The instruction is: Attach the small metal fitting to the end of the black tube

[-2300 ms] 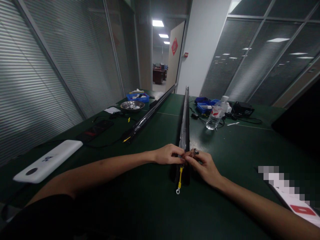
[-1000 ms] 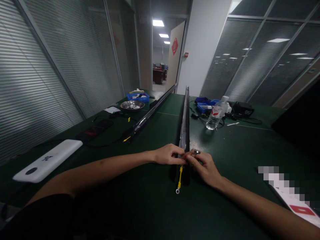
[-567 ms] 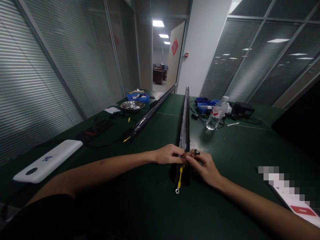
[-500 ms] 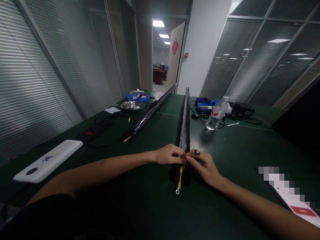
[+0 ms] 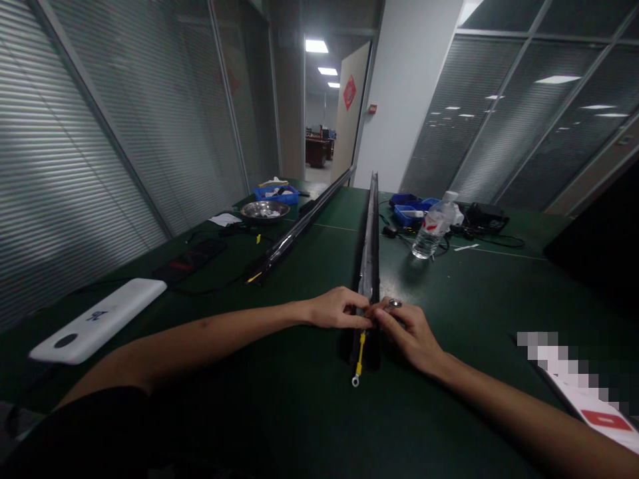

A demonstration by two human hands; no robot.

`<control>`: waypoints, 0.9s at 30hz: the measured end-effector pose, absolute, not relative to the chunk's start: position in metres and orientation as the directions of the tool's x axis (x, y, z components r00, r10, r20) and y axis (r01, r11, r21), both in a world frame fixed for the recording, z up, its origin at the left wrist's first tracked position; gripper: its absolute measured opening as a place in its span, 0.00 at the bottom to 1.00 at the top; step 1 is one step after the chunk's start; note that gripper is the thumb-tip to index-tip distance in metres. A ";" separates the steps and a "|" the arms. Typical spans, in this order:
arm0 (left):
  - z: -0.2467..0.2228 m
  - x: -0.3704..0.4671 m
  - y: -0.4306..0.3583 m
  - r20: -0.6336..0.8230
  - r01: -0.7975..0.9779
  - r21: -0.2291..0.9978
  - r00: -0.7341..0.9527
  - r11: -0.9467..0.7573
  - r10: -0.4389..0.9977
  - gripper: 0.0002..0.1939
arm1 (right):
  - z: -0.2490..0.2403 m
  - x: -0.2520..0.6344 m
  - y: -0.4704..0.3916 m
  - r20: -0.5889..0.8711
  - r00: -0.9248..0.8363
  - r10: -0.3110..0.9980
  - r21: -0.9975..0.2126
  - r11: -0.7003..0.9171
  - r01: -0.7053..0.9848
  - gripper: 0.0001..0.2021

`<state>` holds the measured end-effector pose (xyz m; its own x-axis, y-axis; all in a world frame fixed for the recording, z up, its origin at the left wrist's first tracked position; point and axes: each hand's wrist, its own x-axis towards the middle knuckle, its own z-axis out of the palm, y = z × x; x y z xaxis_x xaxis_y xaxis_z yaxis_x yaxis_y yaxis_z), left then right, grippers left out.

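A long dark strip with a grey, shiny surface (image 5: 370, 246) runs away from me along the table. At its near end my left hand (image 5: 337, 309) is closed, thumb and fingers pinching the strip from the left. My right hand (image 5: 407, 331), with a ring on one finger, is closed on the same end from the right. The fingertips of both hands meet there and hide what lies between them. A yellow wire (image 5: 361, 352) sticks out toward me below the fingers, tipped with a metal ring terminal (image 5: 355, 381).
Another long dark strip (image 5: 299, 226) lies to the left, a yellow lead at its near end. Around stand a white power bank-like case (image 5: 100, 320), a metal bowl (image 5: 264, 211), a blue tray (image 5: 276, 195) and a water bottle (image 5: 433, 229). Cables lie on the green table (image 5: 279, 412).
Both hands stay at the strip's near end. My right hand's fingers have shifted very slightly, its ring turning a little. The yellow wire is almost where it was.
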<state>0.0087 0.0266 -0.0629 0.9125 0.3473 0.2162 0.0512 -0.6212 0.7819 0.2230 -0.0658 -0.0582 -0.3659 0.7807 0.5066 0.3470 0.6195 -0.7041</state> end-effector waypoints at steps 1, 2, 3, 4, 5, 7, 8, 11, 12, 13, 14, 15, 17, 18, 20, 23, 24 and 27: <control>-0.063 0.009 0.027 0.214 0.053 0.782 0.913 -0.621 0.348 0.16 | -0.058 0.223 -0.066 0.506 -0.371 0.779 -0.704 0.621 0.344 0.19; -0.063 0.009 0.027 0.212 0.056 0.781 0.913 -0.622 0.349 0.16 | -0.058 0.223 -0.066 0.506 -0.374 0.777 -0.704 0.623 0.341 0.19; -0.063 0.009 0.027 0.211 0.058 0.780 0.913 -0.623 0.350 0.16 | -0.058 0.223 -0.066 0.509 -0.375 0.775 -0.704 0.625 0.338 0.18; -0.063 0.009 0.027 0.212 0.059 0.778 0.912 -0.626 0.350 0.16 | -0.058 0.223 -0.066 0.510 -0.375 0.774 -0.705 0.626 0.335 0.18; -0.063 0.009 0.027 0.214 0.059 0.775 0.912 -0.630 0.349 0.15 | -0.058 0.223 -0.065 0.512 -0.375 0.773 -0.705 0.628 0.330 0.18; -0.063 0.009 0.027 0.218 0.057 0.767 0.914 -0.639 0.342 0.15 | -0.058 0.223 -0.065 0.511 -0.379 0.772 -0.709 0.627 0.322 0.17; -0.063 0.008 0.027 0.221 0.053 0.763 0.915 -0.644 0.337 0.14 | -0.058 0.223 -0.065 0.509 -0.381 0.772 -0.711 0.626 0.320 0.17; -0.063 0.008 0.028 0.227 0.038 0.759 0.920 -0.650 0.318 0.13 | -0.059 0.223 -0.064 0.501 -0.386 0.775 -0.714 0.622 0.322 0.17; -0.063 0.008 0.028 0.228 0.035 0.759 0.921 -0.651 0.315 0.13 | -0.059 0.223 -0.064 0.502 -0.386 0.774 -0.713 0.623 0.322 0.17; -0.063 0.008 0.028 0.228 0.035 0.759 0.922 -0.651 0.314 0.13 | -0.059 0.224 -0.064 0.505 -0.385 0.772 -0.712 0.625 0.321 0.16; -0.063 0.008 0.028 0.227 0.037 0.759 0.921 -0.650 0.317 0.12 | -0.059 0.224 -0.064 0.509 -0.384 0.770 -0.710 0.628 0.319 0.16; -0.063 0.008 0.028 0.228 0.038 0.759 0.920 -0.650 0.320 0.12 | -0.059 0.224 -0.065 0.512 -0.384 0.769 -0.709 0.630 0.317 0.16; -0.063 0.009 0.028 0.231 0.036 0.757 0.919 -0.652 0.319 0.12 | -0.059 0.223 -0.065 0.512 -0.383 0.769 -0.710 0.630 0.316 0.15; -0.063 0.009 0.029 0.232 0.034 0.756 0.920 -0.654 0.317 0.12 | -0.059 0.223 -0.065 0.510 -0.382 0.771 -0.712 0.627 0.316 0.15; -0.064 0.009 0.029 0.233 0.030 0.751 0.922 -0.660 0.308 0.12 | -0.060 0.223 -0.065 0.505 -0.380 0.775 -0.712 0.623 0.323 0.15; -0.066 0.009 0.031 0.239 0.025 0.746 0.923 -0.665 0.303 0.12 | -0.060 0.223 -0.065 0.503 -0.383 0.774 -0.703 0.625 0.339 0.15; -0.067 0.009 0.031 0.242 0.023 0.745 0.922 -0.667 0.302 0.12 | -0.060 0.224 -0.064 0.504 -0.385 0.773 -0.700 0.627 0.342 0.16; -0.068 0.009 0.032 0.246 0.024 0.739 0.921 -0.673 0.303 0.13 | -0.061 0.224 -0.064 0.503 -0.385 0.774 -0.699 0.626 0.347 0.16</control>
